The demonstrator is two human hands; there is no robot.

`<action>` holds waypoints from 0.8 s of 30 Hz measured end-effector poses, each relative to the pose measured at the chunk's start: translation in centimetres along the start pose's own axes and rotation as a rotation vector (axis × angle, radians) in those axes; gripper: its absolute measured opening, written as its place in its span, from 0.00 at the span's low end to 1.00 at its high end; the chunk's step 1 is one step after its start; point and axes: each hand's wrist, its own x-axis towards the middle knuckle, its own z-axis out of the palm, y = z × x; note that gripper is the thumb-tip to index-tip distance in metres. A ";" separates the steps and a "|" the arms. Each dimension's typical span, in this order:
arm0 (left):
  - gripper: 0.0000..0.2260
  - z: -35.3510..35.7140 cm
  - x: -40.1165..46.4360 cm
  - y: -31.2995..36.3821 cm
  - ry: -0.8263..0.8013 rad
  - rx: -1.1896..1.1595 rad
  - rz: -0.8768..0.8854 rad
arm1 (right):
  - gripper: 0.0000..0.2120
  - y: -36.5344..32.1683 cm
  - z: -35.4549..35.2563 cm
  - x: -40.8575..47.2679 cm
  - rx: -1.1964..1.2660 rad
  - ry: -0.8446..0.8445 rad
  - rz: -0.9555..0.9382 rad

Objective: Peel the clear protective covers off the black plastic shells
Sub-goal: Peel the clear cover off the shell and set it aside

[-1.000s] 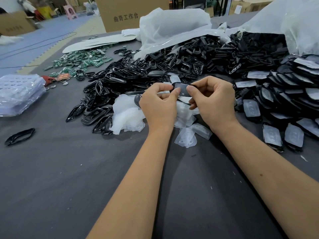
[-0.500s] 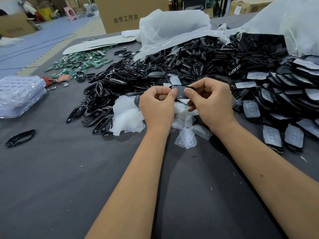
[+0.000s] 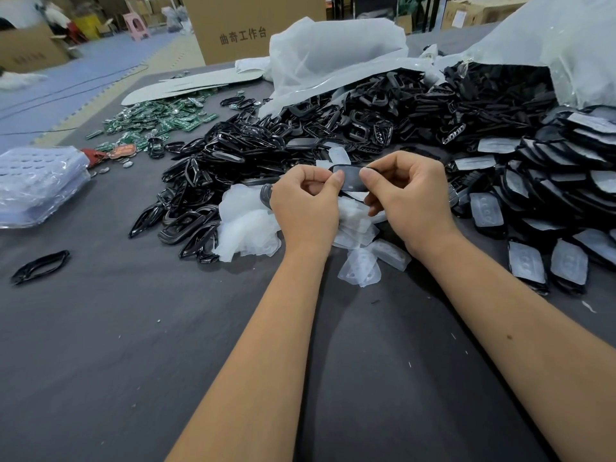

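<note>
Two hands raised together above the grey worktop (image 3: 140, 345), pinching one black shell (image 3: 350, 179) between them. Left hand (image 3: 306, 205) curled, thumb tip pressed on the shell's left end, fingers folded behind it. Right hand (image 3: 408, 198) likewise curled, thumb on the right end, forefinger hooked over the top edge. Shell held flat-on and level, dark face toward the camera; whether a clear cover clings to it, cannot tell.

Directly beneath and just behind the hands, a heap of loose clear covers (image 3: 248, 225), crumpled and translucent, more of them (image 3: 361, 266) lying just beyond the wrists. Peeking out at the left hand's outer edge, a curved dark grey piece (image 3: 265, 196), touching the hand or only behind it, cannot tell.

Left of the left hand and beyond it, a wide pile of glossy black frames (image 3: 213, 175), spilling toward the near side. Well apart to the far left, a lone black ring-shaped frame (image 3: 40, 266) on bare cloth, and past that a stack of clear plastic trays (image 3: 36, 181). Farther out beyond the frames, scattered green circuit boards (image 3: 156, 121).

Right of the right hand, rows of covered shells (image 3: 530, 261) overlapping like tiles, pale film on each dark face. Beyond both hands, a large heap of black parts (image 3: 433, 108) under white plastic bags (image 3: 333, 51). Behind everything, a brown cardboard box (image 3: 246, 25) with printed characters.
</note>
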 end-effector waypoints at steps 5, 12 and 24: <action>0.06 0.0 -0.1 -0.1 -0.007 -0.010 0.018 | 0.05 0.1 -0.1 0.1 -0.036 -0.005 0.007; 0.10 -0.2 -0.1 -0.3 -0.039 -0.090 0.009 | 0.05 0.0 -0.3 0.1 -0.045 0.008 0.039; 0.05 -0.6 0.1 0.0 -0.102 -0.151 -0.044 | 0.13 -0.6 0.0 0.0 0.094 -0.067 0.088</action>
